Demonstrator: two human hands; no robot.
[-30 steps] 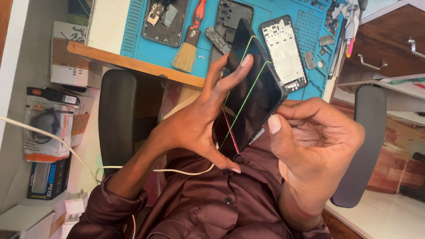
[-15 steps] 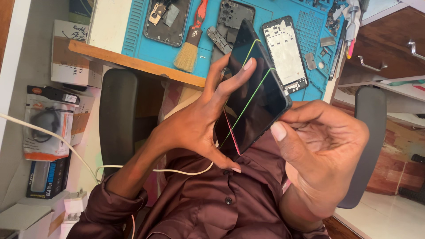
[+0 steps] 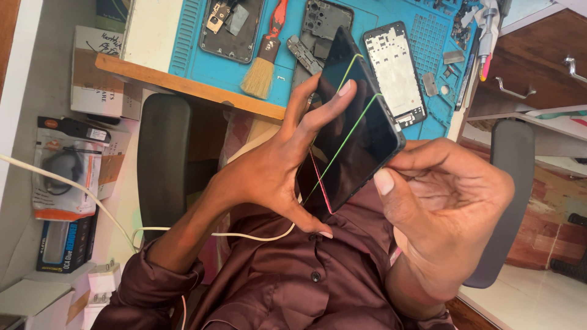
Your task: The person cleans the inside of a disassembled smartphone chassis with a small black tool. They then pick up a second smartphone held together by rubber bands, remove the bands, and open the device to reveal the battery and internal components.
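Left hand [image 3: 269, 177], fingers spread, grips a dark phone [image 3: 354, 128] held tilted above the lap, before the desk [image 3: 183, 82]. Right hand [image 3: 440, 214], fingers curled, pinches the phone's lower right edge. Behind lie a brush [image 3: 263, 67] and a phone frame [image 3: 394, 73] on a blue mat [image 3: 189, 36].

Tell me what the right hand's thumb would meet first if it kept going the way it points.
The right hand has its thumb tip aimed at the lower edge of the dark phone screen, so it would probably meet that edge first. Whether it touches already is unclear.
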